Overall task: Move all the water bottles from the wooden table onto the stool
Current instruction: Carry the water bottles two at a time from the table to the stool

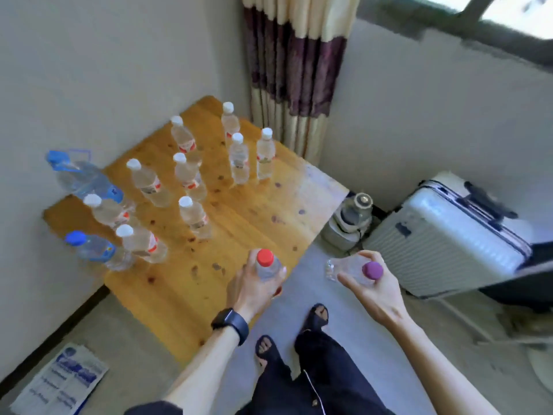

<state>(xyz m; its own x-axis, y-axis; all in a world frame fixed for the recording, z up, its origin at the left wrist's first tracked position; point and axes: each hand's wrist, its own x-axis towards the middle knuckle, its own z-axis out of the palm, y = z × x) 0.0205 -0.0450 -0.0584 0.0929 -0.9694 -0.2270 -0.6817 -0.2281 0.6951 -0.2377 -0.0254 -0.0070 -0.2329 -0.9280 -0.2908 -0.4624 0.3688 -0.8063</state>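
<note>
Nearest the camera, dark trousers (323, 378) and two sandalled feet (318, 316) are seen on the grey floor (344, 307); a printed paper (59, 381) lies on the floor at the lower left; a black watch (230, 322) is worn on the left wrist.

The red-capped bottle (267, 266) is held upright in the left grip (254, 286), with the fingers curled round its body, above the near right edge of the wooden desk (239, 211). The purple-capped bottle (353, 269) is grasped by the right grip (378, 290); it is tipped onto its side, cap toward the camera and base toward the desk, and is carried over the floor, clear of the desk edge.

Farther on, nine white-capped bottles (194, 218) are stood upright on the desk, spread from the near left to the far corner, most with red-and-white labels (the print is too blurred to be read). Two blue-capped bottles are set at the desk's left edge by the wall: a smaller blue-capped bottle (95, 250) nearer, and a large handled bottle (83, 178) behind it.

To the right of the desk, a small white appliance (350, 223) is placed on the floor; just beside it a pale ribbed suitcase (443, 235) is set near the wall. In the far corner a cream and purple curtain (299, 70) is hung; a window (508, 13) is glimpsed at the upper right.
</note>
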